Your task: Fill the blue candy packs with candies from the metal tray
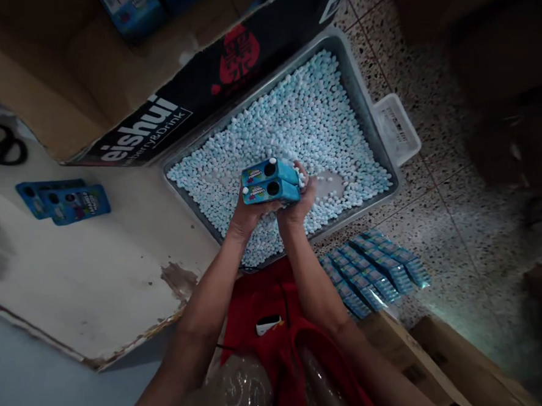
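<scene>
We hold two small blue candy boxes (271, 191), one against the other, above the tray (358, 87), a little nearer its near edge than its far one. Our left hand (248, 215) is clamped round their left side; our right hand (301, 202) is cupped at their right ends with a few candies (288, 116) in it, and we cannot tell whether it grips too. More blue boxes (81, 204) lie overlapping on the desk (131, 254), and a black-sided carton (196, 103) stands along the tray's far edge
</scene>
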`<state>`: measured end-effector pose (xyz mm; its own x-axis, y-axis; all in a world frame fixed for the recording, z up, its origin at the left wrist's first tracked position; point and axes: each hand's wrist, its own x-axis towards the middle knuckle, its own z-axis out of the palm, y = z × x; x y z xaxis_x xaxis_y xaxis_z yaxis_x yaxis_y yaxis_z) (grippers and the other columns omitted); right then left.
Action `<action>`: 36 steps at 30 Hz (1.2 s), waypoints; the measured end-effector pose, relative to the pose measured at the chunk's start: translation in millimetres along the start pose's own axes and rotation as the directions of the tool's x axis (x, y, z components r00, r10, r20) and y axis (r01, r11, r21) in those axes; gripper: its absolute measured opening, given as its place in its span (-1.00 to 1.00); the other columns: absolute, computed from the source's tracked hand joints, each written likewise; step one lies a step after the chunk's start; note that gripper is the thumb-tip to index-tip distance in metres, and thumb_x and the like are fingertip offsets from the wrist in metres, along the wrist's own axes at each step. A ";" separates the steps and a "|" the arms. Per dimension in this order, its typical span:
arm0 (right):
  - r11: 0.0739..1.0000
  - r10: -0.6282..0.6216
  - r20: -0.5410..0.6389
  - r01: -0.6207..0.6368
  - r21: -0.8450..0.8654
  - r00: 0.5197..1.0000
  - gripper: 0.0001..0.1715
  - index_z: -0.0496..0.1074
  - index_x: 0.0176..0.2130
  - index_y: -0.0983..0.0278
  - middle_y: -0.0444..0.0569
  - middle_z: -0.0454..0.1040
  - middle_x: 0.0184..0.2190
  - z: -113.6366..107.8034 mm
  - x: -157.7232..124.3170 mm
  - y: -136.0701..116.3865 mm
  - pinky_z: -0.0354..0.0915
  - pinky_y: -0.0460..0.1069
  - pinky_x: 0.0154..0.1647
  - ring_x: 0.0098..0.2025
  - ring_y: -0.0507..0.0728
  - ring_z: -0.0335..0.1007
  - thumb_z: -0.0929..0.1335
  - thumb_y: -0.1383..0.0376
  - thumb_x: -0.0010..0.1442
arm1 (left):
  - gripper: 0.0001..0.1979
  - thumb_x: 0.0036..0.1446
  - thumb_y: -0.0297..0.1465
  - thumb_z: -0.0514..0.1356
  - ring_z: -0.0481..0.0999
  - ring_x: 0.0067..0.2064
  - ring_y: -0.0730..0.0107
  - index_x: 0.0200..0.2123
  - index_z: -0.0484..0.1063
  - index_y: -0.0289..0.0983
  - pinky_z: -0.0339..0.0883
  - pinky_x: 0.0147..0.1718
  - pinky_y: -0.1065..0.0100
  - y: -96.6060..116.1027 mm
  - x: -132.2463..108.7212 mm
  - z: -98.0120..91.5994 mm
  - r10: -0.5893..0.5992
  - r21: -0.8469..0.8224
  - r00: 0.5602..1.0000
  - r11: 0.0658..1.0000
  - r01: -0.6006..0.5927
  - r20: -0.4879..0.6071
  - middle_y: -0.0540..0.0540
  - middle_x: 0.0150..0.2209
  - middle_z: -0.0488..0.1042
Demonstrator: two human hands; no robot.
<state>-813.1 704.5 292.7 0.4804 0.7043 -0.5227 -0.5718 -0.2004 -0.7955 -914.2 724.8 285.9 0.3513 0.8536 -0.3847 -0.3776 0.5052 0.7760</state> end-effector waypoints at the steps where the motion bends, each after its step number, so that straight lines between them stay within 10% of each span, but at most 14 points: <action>1: 0.991 0.056 0.021 -0.058 0.120 0.998 -0.39 0.43 0.13 0.05 -0.06 0.60 0.06 1.5 4.9 -3.3 0.50 0.15 0.25 0.27 0.16 0.51 0.24 -0.21 0.30 | 0.09 -0.45 0.01 0.66 0.63 0.19 -0.14 0.19 0.42 -0.15 0.61 0.10 -0.06 3.7 -3.0 4.3 -0.002 0.017 1.000 1.000 0.002 0.012 -0.23 0.23 0.57; 6: 0.855 0.220 0.046 -0.216 0.471 0.974 -0.74 0.48 -0.09 0.09 -0.13 0.67 -0.16 10.9 22.3 -22.8 0.57 0.05 0.03 -0.06 0.10 0.63 0.31 0.07 0.31 | 0.02 -0.30 0.02 0.64 0.57 0.27 -0.11 0.22 0.34 -0.05 0.56 0.16 -0.09 47.6 -23.8 -3.7 0.204 0.287 0.976 0.933 -0.217 0.075 -0.22 0.25 0.52; 12: 0.898 0.186 0.157 -0.232 0.374 0.970 -0.74 0.45 -0.25 0.10 -0.11 0.61 -0.22 33.2 -1.1 -78.6 0.56 0.07 -0.06 -0.14 0.12 0.59 0.32 0.00 0.31 | -0.15 -0.21 -0.06 0.63 0.48 0.33 -0.08 0.13 0.41 -0.10 0.33 0.37 -0.09 89.1 -35.7 -44.5 0.440 0.748 0.894 0.565 -0.347 0.083 -0.20 0.18 0.54; 22: 0.973 -0.231 0.377 0.209 0.098 0.897 -0.65 0.46 -0.38 0.12 -0.04 0.51 -0.25 79.2 -57.6 -118.7 0.47 0.16 0.11 -0.13 0.18 0.50 0.33 -0.04 0.25 | -0.29 -0.10 -0.17 0.59 0.55 0.14 0.03 0.09 0.41 -0.12 0.44 0.19 0.00 75.7 -36.6 -30.8 0.590 0.792 0.801 0.439 -0.425 0.103 -0.14 0.08 0.53; 36: 0.956 -0.291 0.465 0.269 0.114 0.836 -0.45 0.47 -0.37 0.13 -0.02 0.44 -0.30 82.7 -45.5 -110.1 0.41 0.17 0.04 -0.19 0.19 0.44 0.29 -0.23 0.31 | -0.28 -0.02 -0.05 0.55 0.55 0.17 0.07 0.13 0.38 -0.12 0.44 0.19 0.03 51.2 -24.0 -44.7 0.574 0.757 0.815 0.496 -0.425 0.081 -0.14 0.11 0.53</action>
<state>-827.0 750.8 429.4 0.2586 0.9639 -0.0630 -0.4931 0.0756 -0.8667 -980.2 735.9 312.5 0.1386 0.9752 0.1728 0.3121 -0.2086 0.9269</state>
